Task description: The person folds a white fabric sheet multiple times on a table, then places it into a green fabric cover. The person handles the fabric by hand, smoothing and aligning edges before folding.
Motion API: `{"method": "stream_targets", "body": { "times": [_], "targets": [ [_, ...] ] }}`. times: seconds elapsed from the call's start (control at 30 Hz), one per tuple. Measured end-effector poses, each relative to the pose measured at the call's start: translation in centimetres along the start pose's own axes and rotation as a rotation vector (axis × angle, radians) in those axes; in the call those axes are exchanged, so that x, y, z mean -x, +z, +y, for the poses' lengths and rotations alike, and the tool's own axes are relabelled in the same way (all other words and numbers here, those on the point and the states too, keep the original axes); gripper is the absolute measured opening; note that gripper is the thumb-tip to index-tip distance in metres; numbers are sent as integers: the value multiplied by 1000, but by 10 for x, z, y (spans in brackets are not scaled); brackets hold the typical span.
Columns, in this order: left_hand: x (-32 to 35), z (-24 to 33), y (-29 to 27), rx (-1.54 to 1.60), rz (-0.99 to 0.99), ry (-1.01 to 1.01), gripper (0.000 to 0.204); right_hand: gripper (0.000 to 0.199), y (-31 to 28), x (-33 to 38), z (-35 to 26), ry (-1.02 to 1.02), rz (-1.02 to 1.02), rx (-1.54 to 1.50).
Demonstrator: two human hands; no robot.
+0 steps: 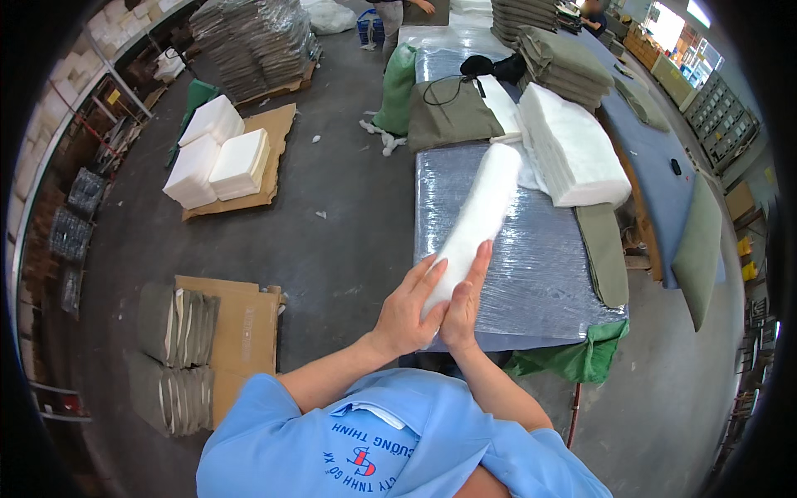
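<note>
Between my two palms I hold a long white piece of fibre padding (481, 199), tilted up and away from me over the table. My left hand (408, 309) presses on its left side near the close end. My right hand (465, 309) lies along its right side, fingers stretched forward. Under it is a table top (531, 290) wrapped in shiny clear plastic. Beyond the padding's far end, a thick stack of white padding sheets (573, 149) sits to the right. An olive-grey fabric cover (603, 253) hangs by the table's right edge.
Another olive-grey cover (452, 116) lies farther back, beside a green sack (397, 91). A blue-topped table (664, 166) runs along the right. On the floor at left are white foam blocks (199, 170) on cardboard and stacked grey cushions (174, 357). Other people stand at the far end.
</note>
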State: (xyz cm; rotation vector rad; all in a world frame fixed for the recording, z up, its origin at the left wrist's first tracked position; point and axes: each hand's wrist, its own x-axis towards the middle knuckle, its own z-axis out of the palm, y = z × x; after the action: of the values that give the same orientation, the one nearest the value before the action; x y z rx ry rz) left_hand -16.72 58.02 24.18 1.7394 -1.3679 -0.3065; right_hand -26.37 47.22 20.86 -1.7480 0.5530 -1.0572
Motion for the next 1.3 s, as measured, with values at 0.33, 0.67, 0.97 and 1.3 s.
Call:
{"method": "stream_targets", "body": {
  "times": [0.33,0.67,0.97,1.3],
  "targets": [
    [6,26,26,-89,-38,278,79,101,-61,-98,-7,243,137,176],
    [49,-24,43,1067,-681,46,48,113,-138,-75,26,474,243,263],
    [124,-156,115,1274,-508,-1485,86,100,-184,-67,42,758,220,91],
    [119,-173,138,1609,-528,-1440,67,67,-239,-35,62,890,202,-73]
  ]
}}
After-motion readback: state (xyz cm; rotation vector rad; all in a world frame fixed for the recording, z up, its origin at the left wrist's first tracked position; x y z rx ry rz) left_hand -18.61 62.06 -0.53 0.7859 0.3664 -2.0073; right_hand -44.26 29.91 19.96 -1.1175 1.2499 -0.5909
